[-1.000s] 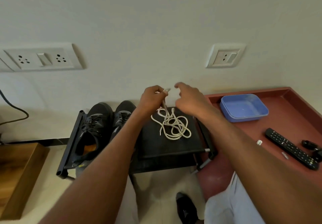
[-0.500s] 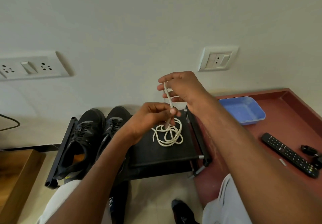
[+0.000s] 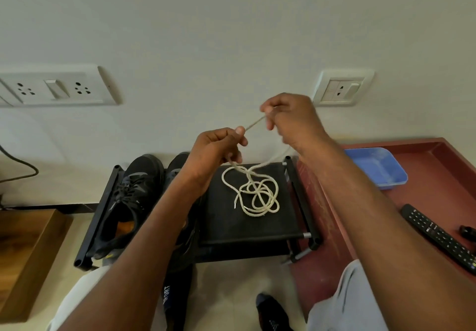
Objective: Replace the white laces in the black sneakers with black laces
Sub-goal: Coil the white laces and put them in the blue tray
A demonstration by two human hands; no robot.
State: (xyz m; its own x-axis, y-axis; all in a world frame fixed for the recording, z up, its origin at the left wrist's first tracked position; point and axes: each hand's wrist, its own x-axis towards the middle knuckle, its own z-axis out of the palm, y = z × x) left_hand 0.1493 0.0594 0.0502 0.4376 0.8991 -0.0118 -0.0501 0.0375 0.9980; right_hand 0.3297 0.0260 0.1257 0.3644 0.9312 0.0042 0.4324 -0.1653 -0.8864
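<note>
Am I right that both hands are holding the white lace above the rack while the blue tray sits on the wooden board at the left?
Not quite. In the head view the blue tray sits on the red-brown table at the right, not on the wooden board. The rest holds: the left hand and right hand both pinch the white lace above the rack.

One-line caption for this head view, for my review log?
Both hands, left and right, stretch a white lace above a black rack beside black sneakers.
</note>
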